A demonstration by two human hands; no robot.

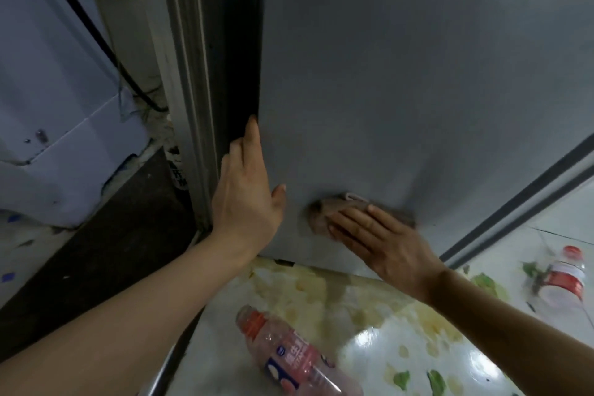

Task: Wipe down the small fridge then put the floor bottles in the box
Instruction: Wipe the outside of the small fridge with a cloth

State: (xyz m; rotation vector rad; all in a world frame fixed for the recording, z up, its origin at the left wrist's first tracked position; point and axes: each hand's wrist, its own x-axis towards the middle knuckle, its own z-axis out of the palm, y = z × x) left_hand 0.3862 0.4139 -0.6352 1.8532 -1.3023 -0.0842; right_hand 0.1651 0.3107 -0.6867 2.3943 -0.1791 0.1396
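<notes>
The grey side of the small fridge (401,74) fills the upper right of the head view. My right hand (382,241) presses a brownish cloth (324,212) flat against the fridge's lower part with straight fingers. At the fridge's left edge my left hand (247,193) rests open, its fingers reaching toward the dark gap. A pink-labelled plastic bottle (289,357) lies on the floor below my arms. A second bottle with a red cap and red label (562,276) lies at the right.
The floor covering (369,309) is glossy with a yellow and green pattern. A white appliance or panel (58,106) stands at the left with a black cable (96,32) running down it. A dark strip of floor (106,244) lies between it and the fridge.
</notes>
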